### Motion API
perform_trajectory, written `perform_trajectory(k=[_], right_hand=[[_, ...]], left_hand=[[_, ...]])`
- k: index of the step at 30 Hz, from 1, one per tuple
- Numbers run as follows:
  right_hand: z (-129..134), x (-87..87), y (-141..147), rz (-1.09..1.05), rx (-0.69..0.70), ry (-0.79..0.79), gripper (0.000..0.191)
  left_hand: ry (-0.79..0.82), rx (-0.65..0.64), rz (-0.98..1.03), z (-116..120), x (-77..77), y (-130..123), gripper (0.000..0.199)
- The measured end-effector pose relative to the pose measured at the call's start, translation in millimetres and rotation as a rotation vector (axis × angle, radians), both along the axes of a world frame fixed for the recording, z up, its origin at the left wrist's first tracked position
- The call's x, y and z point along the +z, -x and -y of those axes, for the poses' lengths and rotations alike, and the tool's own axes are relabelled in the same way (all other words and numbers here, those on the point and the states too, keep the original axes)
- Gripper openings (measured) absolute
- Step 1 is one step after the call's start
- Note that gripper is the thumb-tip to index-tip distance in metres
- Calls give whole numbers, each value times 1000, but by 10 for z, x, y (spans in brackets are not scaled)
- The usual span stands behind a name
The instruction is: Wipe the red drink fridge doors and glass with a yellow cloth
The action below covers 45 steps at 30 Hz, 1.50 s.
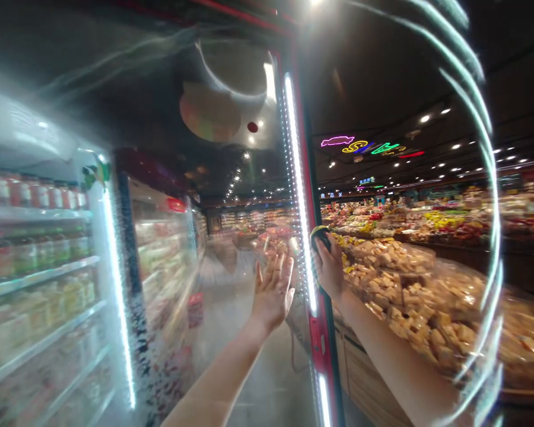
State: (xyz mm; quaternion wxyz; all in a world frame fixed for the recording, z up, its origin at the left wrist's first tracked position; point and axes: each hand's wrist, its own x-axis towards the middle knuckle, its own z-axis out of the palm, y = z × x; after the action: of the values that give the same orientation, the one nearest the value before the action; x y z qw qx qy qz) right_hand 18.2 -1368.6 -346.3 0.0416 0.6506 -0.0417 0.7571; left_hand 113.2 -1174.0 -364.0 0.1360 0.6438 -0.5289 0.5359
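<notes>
My left hand (pixel 273 287) is raised in front of the glass door (pixel 231 178) of a lit cooler. Its fingers are stretched out and the palm faces the pane; whether it touches the glass I cannot tell. My right hand (pixel 330 267) is at the door's dark red edge frame (pixel 315 332), with its fingers wrapped round a dark pad (pixel 321 232) with a yellow-green rim, which looks like a scrubbing sponge. The pad lies against the frame beside a bright vertical light strip (pixel 299 196). Blur and my fingers hide part of it.
On the left, cooler shelves (pixel 40 270) hold rows of bottles and jars. To the right, a long display (pixel 427 296) is heaped with bagged goods. Coloured neon signs (pixel 360 145) hang beyond it. Reflections and motion blur cover the pane.
</notes>
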Motion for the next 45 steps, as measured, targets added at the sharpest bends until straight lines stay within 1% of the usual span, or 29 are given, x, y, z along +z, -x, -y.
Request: perform_trajectory(k=[1,2,3,4,8,9,10,11,13,16,17,18,19,20,23,24,25,26,27,28,31,32,33,34,35,38,40,42,45], right_hand=[[26,9,0,9,49,-12,42],[57,65,2,20,100,-14,40],[95,164,7,30,152,-10,38],[141,300,14,43,205,-2,36],[415,943,50,80,435,50,32],[496,1057,58,83,504,67,31],[575,1129,64,84,576,84,31],[649,1153,69,81,645,99,32],[769,1073,77,60,750,112,33],[872,839,82,22,821,104,34],[894,809,78,15,837,103,35],[914,831,69,13,855,105,34],[936,912,52,14,878,109,34],[961,1046,29,15,908,115,35],[1046,1601,-70,18,1057,122,39],[1071,1755,-102,11,1130,103,43],[1093,1855,-128,-4,1201,75,47],[1111,1889,-145,-24,1265,40,50],[1126,1857,-154,-50,1317,3,52],[1139,1768,-155,-77,1355,-30,54],[1182,1382,-127,-147,1415,-87,54],[1200,1298,-116,-167,1428,-92,54],[1218,1266,-107,-186,1441,-91,53],[1234,1291,-101,-202,1454,-84,53],[1246,1366,-98,-211,1466,-76,54],[1243,1727,-99,-174,1514,-81,56],[1214,1899,-89,-128,1557,-118,56],[1175,1927,-49,-111,1596,-156,54],[1115,1772,92,-116,1599,-155,51]], left_hand=[[9,9,1,46,27,36,82],[18,17,4,103,67,78,82],[25,23,10,169,118,123,81],[31,29,18,245,179,171,81],[91,61,38,585,458,365,79],[113,71,35,667,517,408,78],[132,80,32,744,566,449,78],[146,86,32,816,603,486,78],[158,98,37,939,640,549,76],[149,134,46,1075,644,629,75],[144,150,43,1109,646,654,75],[138,166,38,1140,654,680,75],[132,179,31,1168,672,706,75],[128,189,23,1196,699,732,74],[128,201,5,1290,823,808,75],[131,201,5,1325,870,829,75],[136,204,7,1361,913,846,76],[141,206,10,1396,949,861,78],[147,209,12,1429,978,873,81],[151,211,13,1457,997,883,83],[151,224,5,1511,1010,909,90],[144,234,3,1520,1006,917,91],[137,248,4,1526,1001,926,92],[132,263,9,1530,996,935,92],[130,277,19,1531,991,947,92],[133,316,48,1518,986,995,88],[116,345,57,1490,991,1043,84],[73,378,63,1441,1012,1104,81],[30,408,53,1341,1084,1220,77]])
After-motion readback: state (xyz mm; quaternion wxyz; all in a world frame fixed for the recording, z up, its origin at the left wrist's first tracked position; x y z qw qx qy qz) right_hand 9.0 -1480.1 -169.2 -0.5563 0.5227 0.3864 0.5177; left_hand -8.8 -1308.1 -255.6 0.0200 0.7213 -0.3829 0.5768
